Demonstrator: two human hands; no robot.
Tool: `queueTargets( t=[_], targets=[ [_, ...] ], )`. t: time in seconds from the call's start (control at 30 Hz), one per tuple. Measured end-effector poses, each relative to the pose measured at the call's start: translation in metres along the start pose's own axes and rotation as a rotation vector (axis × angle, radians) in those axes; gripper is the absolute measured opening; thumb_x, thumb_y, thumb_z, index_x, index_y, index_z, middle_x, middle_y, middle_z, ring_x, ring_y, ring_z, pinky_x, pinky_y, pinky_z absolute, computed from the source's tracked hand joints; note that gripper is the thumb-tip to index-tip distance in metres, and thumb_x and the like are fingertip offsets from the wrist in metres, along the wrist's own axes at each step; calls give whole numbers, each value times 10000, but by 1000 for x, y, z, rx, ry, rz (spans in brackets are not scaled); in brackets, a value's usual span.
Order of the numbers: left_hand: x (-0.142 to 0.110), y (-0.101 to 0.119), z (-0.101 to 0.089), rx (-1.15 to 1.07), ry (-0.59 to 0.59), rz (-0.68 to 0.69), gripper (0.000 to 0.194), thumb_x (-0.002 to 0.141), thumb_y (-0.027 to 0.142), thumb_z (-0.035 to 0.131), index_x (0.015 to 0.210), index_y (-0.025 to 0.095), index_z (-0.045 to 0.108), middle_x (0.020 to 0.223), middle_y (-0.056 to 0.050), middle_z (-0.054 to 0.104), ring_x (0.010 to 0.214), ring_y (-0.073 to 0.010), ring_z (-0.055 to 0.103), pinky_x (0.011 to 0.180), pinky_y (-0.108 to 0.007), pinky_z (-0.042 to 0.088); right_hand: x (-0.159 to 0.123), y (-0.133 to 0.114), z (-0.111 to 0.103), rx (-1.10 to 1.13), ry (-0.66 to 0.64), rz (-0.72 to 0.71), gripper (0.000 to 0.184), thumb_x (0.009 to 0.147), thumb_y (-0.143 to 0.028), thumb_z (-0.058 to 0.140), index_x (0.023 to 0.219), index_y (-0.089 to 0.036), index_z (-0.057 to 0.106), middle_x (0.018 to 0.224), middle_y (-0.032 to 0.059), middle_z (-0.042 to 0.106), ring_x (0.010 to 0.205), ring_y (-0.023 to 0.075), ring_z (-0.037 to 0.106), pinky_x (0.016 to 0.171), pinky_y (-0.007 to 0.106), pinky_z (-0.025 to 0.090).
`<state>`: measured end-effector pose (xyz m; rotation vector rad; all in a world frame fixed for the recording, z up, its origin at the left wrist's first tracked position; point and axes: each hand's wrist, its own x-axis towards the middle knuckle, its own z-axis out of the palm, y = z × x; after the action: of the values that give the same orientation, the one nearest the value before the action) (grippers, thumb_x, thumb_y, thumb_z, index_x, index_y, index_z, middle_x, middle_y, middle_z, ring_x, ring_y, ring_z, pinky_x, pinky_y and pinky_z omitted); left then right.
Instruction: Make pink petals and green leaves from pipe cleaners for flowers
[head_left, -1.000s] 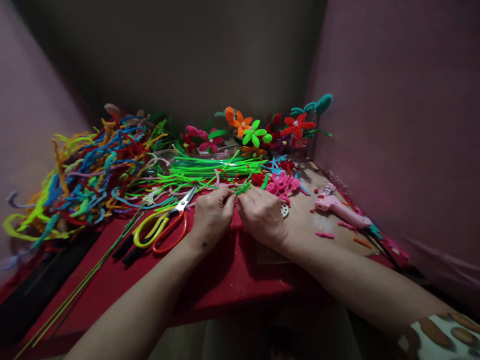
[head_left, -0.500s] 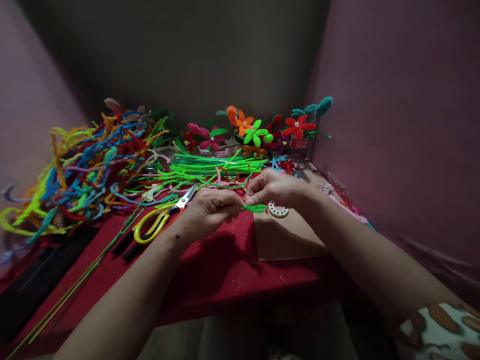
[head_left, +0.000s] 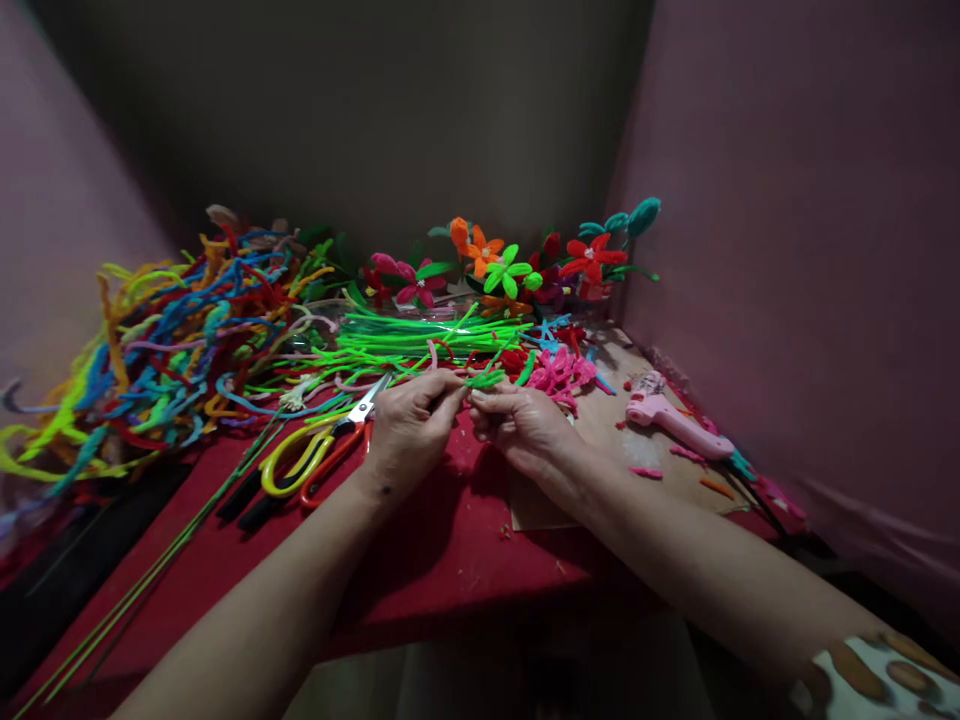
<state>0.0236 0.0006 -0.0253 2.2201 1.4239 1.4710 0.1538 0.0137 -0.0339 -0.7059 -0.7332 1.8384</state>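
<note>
Between my two hands is a short, bent piece of green pipe cleaner (head_left: 485, 380). My left hand (head_left: 416, 425) is closed, its thumb and finger pinching the piece's left end. From the right, my right hand (head_left: 521, 425) grips the same piece between thumb and curled fingers; the exact contact is partly hidden. Just left of my left hand lie scissors (head_left: 298, 462) with yellow and orange-red handles, blades toward the back. Past my right hand sits a cluster of pink pipe-cleaner shapes (head_left: 562, 372) on the cardboard (head_left: 600, 445).
A pink glue gun (head_left: 679, 422) rests at the right. Loose multicoloured pipe cleaners (head_left: 187, 330) pile up on the left. Behind my hands lies a bundle of green pipe cleaners (head_left: 420, 330), with pipe-cleaner flowers (head_left: 510, 270) farther back. Long thin green stems (head_left: 161, 560) cross the red cloth.
My right hand has turned and come lower, uncovering the pink shapes and more of the glue gun. The green piece now points up and right instead of lying level. The round dial-like disc is hidden.
</note>
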Motion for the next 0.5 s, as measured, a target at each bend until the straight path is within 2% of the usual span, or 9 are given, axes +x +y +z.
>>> queueTargets(
  t=[0.07, 0.23, 0.33, 0.43, 0.5],
  targets=[
    [1, -1, 0, 25, -20, 2, 124, 753, 215, 558, 695, 165, 656, 612, 5, 635, 554, -97, 552, 567, -203, 415, 1, 1, -2, -31, 7, -34, 40, 559, -84, 628, 572, -118, 611, 501, -16, 547, 442, 68, 438, 453, 228, 282],
    [4, 1, -3, -127, -162, -217, 163, 767, 232, 524, 671, 156, 633, 537, 20, 577, 492, -91, 514, 507, -202, 394, 1, 2, -8, -176, -16, -149, 26, 541, -129, 636, 560, -122, 620, 515, -5, 571, 461, 83, 465, 479, 244, 308],
    [7, 4, -5, -176, -185, -279, 165, 757, 233, 531, 646, 150, 621, 530, 20, 568, 487, -90, 505, 505, -205, 391, -1, 1, -10, -283, -18, -206, 47, 573, -166, 635, 586, -122, 626, 544, -5, 570, 490, 83, 467, 497, 242, 325],
    [8, 7, -6, -166, -164, -297, 171, 754, 231, 530, 632, 148, 618, 525, 21, 557, 490, -90, 500, 508, -206, 387, -4, 0, -9, -394, 59, -245, 89, 606, -193, 631, 666, -127, 634, 600, -12, 571, 507, 75, 447, 502, 234, 326],
    [8, 7, -5, -155, -146, -307, 180, 753, 227, 526, 618, 146, 614, 529, 19, 555, 493, -90, 503, 515, -207, 390, -7, 0, -8, -442, 150, -335, 105, 619, -214, 640, 690, -137, 626, 625, -19, 570, 532, 77, 449, 528, 233, 343]
  ],
)
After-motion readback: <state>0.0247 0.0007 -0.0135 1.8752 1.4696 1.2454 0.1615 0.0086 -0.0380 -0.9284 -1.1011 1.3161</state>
